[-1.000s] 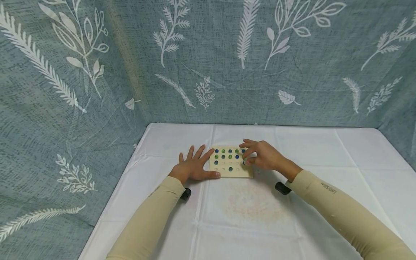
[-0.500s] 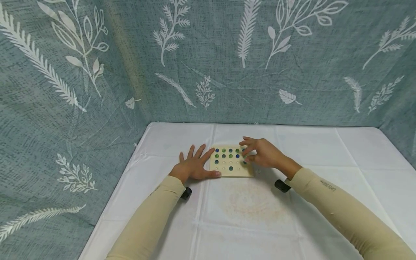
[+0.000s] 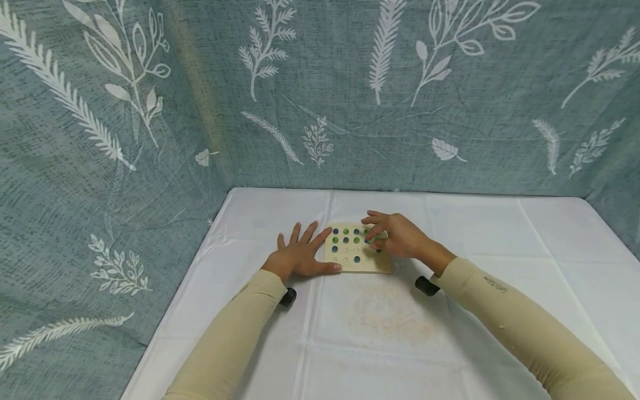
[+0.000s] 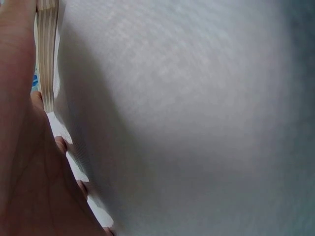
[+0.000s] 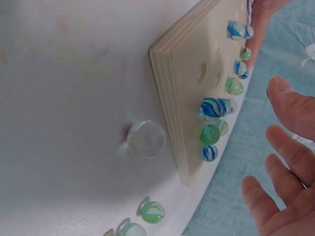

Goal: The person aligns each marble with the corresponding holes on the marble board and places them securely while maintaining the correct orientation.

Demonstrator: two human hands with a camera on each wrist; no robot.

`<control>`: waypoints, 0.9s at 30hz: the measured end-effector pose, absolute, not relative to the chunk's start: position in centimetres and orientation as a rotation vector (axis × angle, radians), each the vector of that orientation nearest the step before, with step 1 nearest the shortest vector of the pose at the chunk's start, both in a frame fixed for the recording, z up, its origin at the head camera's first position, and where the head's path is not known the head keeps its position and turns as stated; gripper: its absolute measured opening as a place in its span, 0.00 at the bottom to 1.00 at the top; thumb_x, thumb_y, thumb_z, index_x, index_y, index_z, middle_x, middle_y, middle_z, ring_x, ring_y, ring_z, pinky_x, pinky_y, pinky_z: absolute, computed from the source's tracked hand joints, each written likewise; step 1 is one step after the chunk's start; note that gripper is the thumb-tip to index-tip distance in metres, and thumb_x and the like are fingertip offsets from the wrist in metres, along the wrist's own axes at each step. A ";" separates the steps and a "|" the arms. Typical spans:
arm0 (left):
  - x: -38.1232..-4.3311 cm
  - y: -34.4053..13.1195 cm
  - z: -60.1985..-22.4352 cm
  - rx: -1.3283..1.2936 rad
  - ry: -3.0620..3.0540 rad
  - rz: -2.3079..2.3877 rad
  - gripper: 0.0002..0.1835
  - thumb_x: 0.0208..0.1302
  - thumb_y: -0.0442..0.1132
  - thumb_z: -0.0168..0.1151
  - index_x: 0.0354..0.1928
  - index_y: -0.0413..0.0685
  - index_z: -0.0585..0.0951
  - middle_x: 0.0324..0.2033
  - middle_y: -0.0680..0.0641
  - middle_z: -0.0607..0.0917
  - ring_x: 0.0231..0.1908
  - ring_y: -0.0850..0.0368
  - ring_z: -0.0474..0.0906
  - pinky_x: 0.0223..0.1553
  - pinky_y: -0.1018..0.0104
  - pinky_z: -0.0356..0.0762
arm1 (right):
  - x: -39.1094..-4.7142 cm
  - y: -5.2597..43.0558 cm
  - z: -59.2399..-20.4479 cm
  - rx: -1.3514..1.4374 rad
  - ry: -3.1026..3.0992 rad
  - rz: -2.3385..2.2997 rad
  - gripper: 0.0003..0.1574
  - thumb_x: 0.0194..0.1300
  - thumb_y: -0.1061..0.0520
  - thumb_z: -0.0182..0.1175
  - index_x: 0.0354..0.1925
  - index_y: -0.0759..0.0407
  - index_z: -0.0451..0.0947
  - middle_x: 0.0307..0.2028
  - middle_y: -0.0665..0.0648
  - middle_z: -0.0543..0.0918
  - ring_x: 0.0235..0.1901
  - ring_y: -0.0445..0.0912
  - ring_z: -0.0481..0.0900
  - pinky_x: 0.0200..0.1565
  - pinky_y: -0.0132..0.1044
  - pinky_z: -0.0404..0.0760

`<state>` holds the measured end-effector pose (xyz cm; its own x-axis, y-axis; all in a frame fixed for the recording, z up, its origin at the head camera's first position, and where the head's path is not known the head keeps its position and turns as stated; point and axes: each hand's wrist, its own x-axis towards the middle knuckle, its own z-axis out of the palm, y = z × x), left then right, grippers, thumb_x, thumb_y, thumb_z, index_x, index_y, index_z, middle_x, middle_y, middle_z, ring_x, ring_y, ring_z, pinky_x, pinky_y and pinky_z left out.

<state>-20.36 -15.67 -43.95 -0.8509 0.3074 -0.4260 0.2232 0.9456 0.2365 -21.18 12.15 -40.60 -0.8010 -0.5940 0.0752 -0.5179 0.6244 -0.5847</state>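
Note:
The pale wooden board (image 3: 370, 265), with rows of round hollows, lies flat on the white cloth. Blue marbles (image 3: 356, 259) and green marbles (image 3: 356, 240) sit in many of its hollows, mostly in the far two rows. My left hand (image 3: 299, 258) spreads at the board's left side, index fingertip at the far corner and thumb along the near edge. Over the board's right part hovers my right hand (image 3: 400, 236). In the right wrist view, its thumb (image 5: 290, 108) stands apart from the other visible fingers, and no marble shows between them.
Beside the board, a clear marble (image 5: 146, 139) and a green-streaked marble (image 5: 152, 211) lie on the cloth, with another pale marble (image 5: 133, 230) at the view's lower edge. A leaf-patterned blue-green curtain (image 3: 350, 139) hangs behind the table.
My right hand has shifted left across the board from its right-hand column, uncovering a blue marble there in the third row. The left hand stays in place.

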 end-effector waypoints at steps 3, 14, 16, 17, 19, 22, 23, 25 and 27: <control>-20.2 -15.6 -43.5 0.381 2.621 0.244 0.60 0.56 0.87 0.51 0.84 0.76 0.40 0.86 0.50 0.36 0.84 0.36 0.26 0.76 0.23 0.30 | -21.1 12.0 -40.5 -0.939 2.719 -0.914 0.13 0.64 0.66 0.71 0.48 0.63 0.91 0.69 0.64 0.79 0.78 0.60 0.64 0.66 0.55 0.80; -19.9 -15.5 -42.9 0.388 2.618 0.208 0.55 0.63 0.81 0.51 0.84 0.76 0.38 0.85 0.51 0.34 0.84 0.37 0.25 0.77 0.25 0.31 | -21.3 11.5 -40.3 -0.917 2.708 -0.927 0.11 0.64 0.66 0.71 0.46 0.61 0.91 0.69 0.65 0.78 0.79 0.61 0.63 0.67 0.57 0.78; -19.9 -15.5 -42.9 0.388 2.620 0.212 0.55 0.63 0.81 0.51 0.84 0.76 0.38 0.85 0.51 0.34 0.84 0.37 0.25 0.77 0.25 0.31 | -21.3 11.4 -40.2 -0.917 2.710 -0.930 0.10 0.64 0.65 0.71 0.45 0.61 0.91 0.69 0.65 0.79 0.79 0.62 0.63 0.68 0.58 0.76; -19.8 -15.5 -42.9 0.388 2.621 0.214 0.55 0.63 0.81 0.51 0.84 0.76 0.38 0.85 0.51 0.34 0.84 0.37 0.25 0.77 0.24 0.31 | -21.3 11.4 -40.2 -0.917 2.711 -0.931 0.10 0.64 0.65 0.71 0.45 0.61 0.91 0.69 0.65 0.79 0.79 0.62 0.63 0.69 0.58 0.75; -19.8 -15.5 -42.8 0.389 2.623 0.214 0.55 0.63 0.82 0.51 0.84 0.76 0.38 0.85 0.51 0.34 0.84 0.37 0.25 0.77 0.25 0.31 | -21.3 11.3 -40.2 -0.918 2.712 -0.934 0.10 0.64 0.65 0.71 0.44 0.61 0.91 0.69 0.65 0.79 0.78 0.61 0.63 0.70 0.58 0.75; -19.7 -15.5 -42.7 0.391 2.626 0.216 0.56 0.63 0.82 0.52 0.84 0.76 0.39 0.85 0.51 0.34 0.84 0.37 0.25 0.77 0.25 0.32 | -21.3 11.3 -40.2 -0.921 2.712 -0.934 0.10 0.64 0.65 0.71 0.45 0.61 0.91 0.69 0.65 0.79 0.78 0.61 0.63 0.69 0.58 0.75; -19.7 -15.5 -42.6 0.393 2.626 0.219 0.56 0.63 0.82 0.52 0.84 0.76 0.39 0.85 0.51 0.34 0.84 0.37 0.25 0.77 0.25 0.32 | -21.3 11.3 -40.2 -0.917 2.712 -0.938 0.10 0.64 0.65 0.71 0.45 0.61 0.91 0.69 0.65 0.79 0.79 0.61 0.63 0.69 0.58 0.75; -19.7 -15.5 -42.6 0.391 2.622 0.221 0.56 0.63 0.82 0.52 0.84 0.75 0.39 0.85 0.50 0.34 0.84 0.37 0.25 0.78 0.25 0.32 | -21.4 11.4 -40.1 -0.905 2.713 -0.948 0.10 0.65 0.65 0.71 0.45 0.61 0.91 0.69 0.65 0.79 0.79 0.61 0.63 0.70 0.59 0.74; -19.7 -15.5 -42.7 0.390 2.618 0.226 0.56 0.63 0.82 0.51 0.84 0.74 0.39 0.85 0.50 0.34 0.84 0.37 0.25 0.78 0.25 0.32 | -21.4 11.5 -40.0 -0.894 2.719 -0.957 0.10 0.65 0.65 0.71 0.45 0.61 0.91 0.69 0.65 0.79 0.79 0.61 0.62 0.71 0.60 0.73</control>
